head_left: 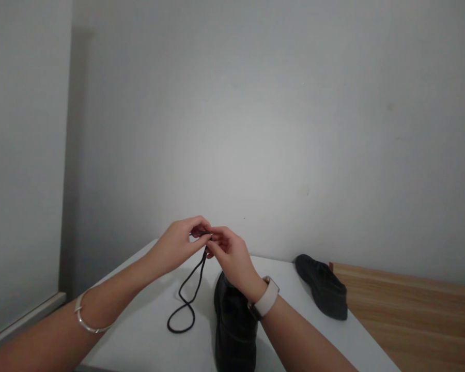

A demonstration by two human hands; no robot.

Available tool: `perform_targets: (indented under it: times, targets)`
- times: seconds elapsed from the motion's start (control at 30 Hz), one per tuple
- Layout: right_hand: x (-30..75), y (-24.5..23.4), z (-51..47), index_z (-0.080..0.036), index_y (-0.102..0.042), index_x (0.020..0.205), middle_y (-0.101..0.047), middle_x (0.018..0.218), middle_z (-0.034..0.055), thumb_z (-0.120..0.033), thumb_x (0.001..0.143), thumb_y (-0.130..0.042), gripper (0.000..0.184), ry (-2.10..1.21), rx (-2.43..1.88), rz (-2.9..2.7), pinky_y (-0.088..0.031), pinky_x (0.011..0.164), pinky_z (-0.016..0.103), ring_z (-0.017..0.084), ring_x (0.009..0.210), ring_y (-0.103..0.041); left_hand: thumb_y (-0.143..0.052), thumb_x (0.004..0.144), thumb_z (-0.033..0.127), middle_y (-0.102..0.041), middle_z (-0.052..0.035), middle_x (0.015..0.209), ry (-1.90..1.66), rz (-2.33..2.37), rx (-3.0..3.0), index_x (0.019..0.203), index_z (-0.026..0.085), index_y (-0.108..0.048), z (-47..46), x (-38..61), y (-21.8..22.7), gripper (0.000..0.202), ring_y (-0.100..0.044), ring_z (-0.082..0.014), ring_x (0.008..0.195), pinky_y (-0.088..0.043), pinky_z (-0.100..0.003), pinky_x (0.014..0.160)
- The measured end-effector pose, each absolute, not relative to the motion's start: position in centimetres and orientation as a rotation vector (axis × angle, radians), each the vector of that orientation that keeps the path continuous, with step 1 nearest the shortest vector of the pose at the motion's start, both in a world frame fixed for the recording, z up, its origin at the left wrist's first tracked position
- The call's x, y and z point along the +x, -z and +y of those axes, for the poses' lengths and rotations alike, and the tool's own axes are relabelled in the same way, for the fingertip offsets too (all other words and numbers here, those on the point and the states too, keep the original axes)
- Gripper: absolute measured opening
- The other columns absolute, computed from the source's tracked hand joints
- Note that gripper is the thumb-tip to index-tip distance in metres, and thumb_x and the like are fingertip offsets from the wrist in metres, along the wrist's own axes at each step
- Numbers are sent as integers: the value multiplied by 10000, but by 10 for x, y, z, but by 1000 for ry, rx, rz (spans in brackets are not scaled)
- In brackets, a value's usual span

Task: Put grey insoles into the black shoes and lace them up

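A black shoe (232,325) stands on the white table (147,336) just below my hands, partly covered by my right wrist. My left hand (178,245) and my right hand (230,256) meet above it, fingertips pinched together on a black shoelace (188,299). The lace hangs down from the pinch and loops on the table to the left of the shoe. I wear a silver bangle on my left wrist and a pale-strapped watch on my right wrist.
A second black shoe (323,292) lies at the far right of the white table, next to a wooden surface (411,315). A plain grey wall (256,129) rises right behind the table. The table's left edge drops off near a wall corner.
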State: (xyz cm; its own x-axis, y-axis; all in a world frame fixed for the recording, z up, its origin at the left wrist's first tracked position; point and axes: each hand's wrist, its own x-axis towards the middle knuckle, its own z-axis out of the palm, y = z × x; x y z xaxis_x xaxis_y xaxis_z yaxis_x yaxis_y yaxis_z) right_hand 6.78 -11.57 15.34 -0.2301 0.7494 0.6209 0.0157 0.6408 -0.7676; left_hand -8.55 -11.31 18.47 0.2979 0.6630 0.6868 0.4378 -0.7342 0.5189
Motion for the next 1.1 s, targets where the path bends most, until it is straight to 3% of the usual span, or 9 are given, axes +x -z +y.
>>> perform_targets:
  times: [0.1,0.23,0.37,0.47,0.6,0.73,0.93,1.03,1.1]
  targets:
    - [70,-156,-107,-178,-646,831,-643,663,-11,-297,739,-667,152,-885,-607,-1562,-525,576,275,120,562,-594,-639,723,319,-669,-17,765,-1482,891,2045,843,175,-620,-109,-74,-178,188,-617,-180,746,-469,-281,689]
    - [90,-158,-96,-164,-674,773,-671,693,20,-344,721,-689,188,-870,-643,-1470,-524,609,300,152,649,-623,-701,695,339,-680,-37,789,-1479,760,1697,817,144,-669,-91,-70,-170,232,-605,-166,765,-470,-277,713]
    - [133,-172,-81,-173,-655,739,-695,810,36,-331,731,-693,163,-802,-578,-1229,-506,767,309,140,773,-619,-754,649,201,-671,-40,793,-1653,650,1245,813,107,-690,-70,-83,-179,199,-584,-111,724,-469,-220,689]
    - [178,-187,-70,-173,-621,739,-674,826,33,-312,705,-726,178,-839,-468,-1078,-513,800,323,131,770,-627,-690,691,72,-649,-26,726,-1776,541,1028,785,89,-685,-56,-103,-194,96,-574,-76,666,-469,-167,623]
    - [240,-200,-62,-178,-630,805,-623,767,9,-248,682,-733,175,-670,-552,-964,-518,619,256,106,675,-588,-573,770,0,-609,-2,652,-1890,427,903,748,97,-659,-41,-133,-209,132,-559,-57,600,-467,-131,552]
    - [290,-190,-62,-157,-640,778,-553,660,-21,-228,660,-714,156,-599,-641,-896,-370,413,181,49,487,-438,-518,835,7,-591,16,633,-1928,417,764,730,116,-631,-26,-158,-203,189,-547,-42,563,-467,-116,534]
    - [340,-131,-68,-138,-677,740,-473,527,-52,-331,575,-728,259,-504,-823,-760,-219,342,186,47,415,-330,-415,903,13,-630,-5,699,-1943,566,616,717,126,-565,-9,-183,-161,264,-617,-69,625,-519,-165,602]
    - [353,-101,-72,-136,-696,735,-451,501,-57,-371,517,-747,324,-476,-900,-732,-204,347,190,58,421,-327,-310,945,48,-656,-54,784,-1913,643,566,723,133,-517,2,-194,-136,316,-659,-125,712,-558,-241,624]
    - [357,-88,-75,-138,-705,739,-447,502,-58,-386,494,-758,353,-458,-940,-728,-213,358,189,64,437,-335,-259,951,39,-640,-47,763,-1897,684,494,744,137,-505,10,-201,-120,336,-654,-120,701,-564,-236,615]
